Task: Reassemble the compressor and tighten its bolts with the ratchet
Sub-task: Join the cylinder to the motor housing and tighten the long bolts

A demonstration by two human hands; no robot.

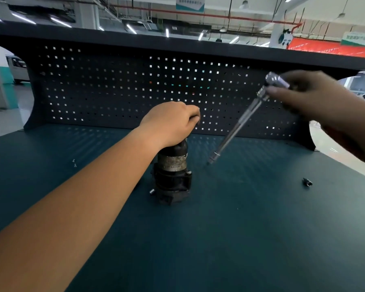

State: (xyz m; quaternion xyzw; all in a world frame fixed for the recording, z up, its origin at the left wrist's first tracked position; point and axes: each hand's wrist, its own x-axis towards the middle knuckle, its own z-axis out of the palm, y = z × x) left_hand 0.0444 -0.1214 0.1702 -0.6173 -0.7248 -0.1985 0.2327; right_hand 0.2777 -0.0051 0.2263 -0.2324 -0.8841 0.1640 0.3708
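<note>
1. The bare left forearm enters from 7 o'clock and stretches straight toward the centre.
2. The left hand [171, 123] is palm down, with its fingers curled over the top of the compressor [173, 171], gripping it.
3. The right arm enters from 3 o'clock. The right hand [310, 98], blurred and raised at 2 o'clock, holds the ratchet [240, 125] by its upper end.
</note>
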